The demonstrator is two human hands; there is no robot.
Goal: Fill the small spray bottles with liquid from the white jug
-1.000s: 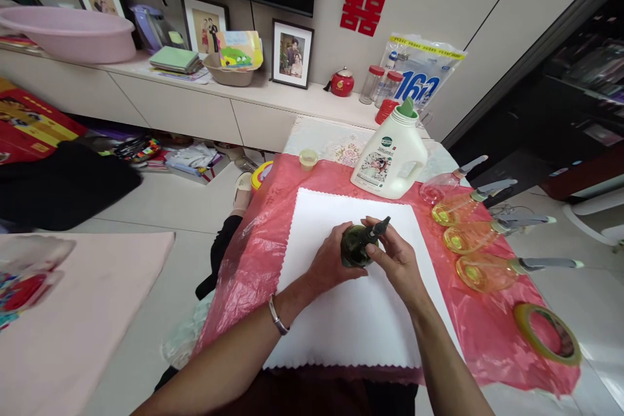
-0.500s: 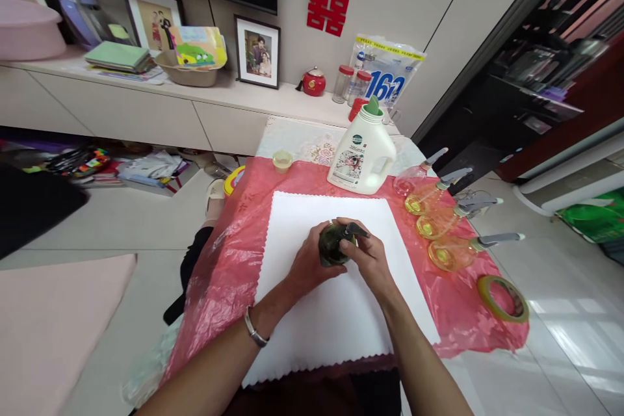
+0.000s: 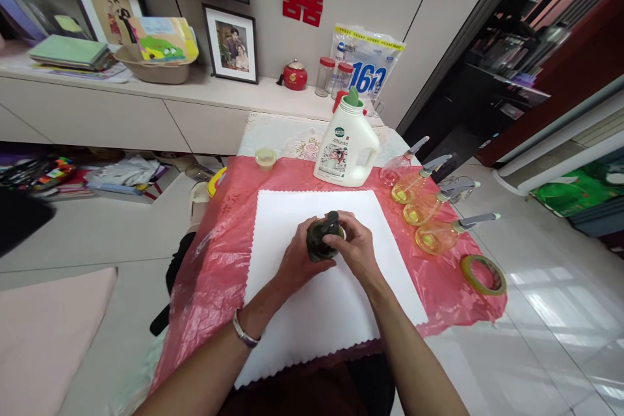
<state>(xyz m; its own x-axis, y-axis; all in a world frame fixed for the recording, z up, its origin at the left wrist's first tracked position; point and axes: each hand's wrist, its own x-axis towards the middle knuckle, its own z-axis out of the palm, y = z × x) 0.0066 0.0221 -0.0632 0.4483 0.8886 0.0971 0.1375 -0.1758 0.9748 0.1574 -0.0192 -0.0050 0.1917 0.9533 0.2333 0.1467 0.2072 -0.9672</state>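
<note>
A dark green pump bottle (image 3: 318, 248) stands over the white scallop-edged sheet (image 3: 302, 312), in front of me. My left hand (image 3: 298, 253) is wrapped around the bottle's body from the left. At its top, my right hand (image 3: 355, 244) grips the dark pump head (image 3: 331, 221) from the right, with the thumb lying across the collar. The nozzle points away from me. The fingers hide most of the bottle's lower part. Beyond the sheet stands a large white detergent jug (image 3: 347, 143) with a green spout.
Several clear pump bottles with grey nozzles, one an amber bottle (image 3: 433, 237), line the right side. A tape roll (image 3: 483, 274) lies near the right edge. A small bowl (image 3: 266, 157) sits at the back left. Red plastic film (image 3: 214, 260) covers the table.
The pump nozzle has turned from pointing right to pointing away from me, with my right fingers moving around it. My left hand keeps its hold. The whole view has shifted slightly.
</note>
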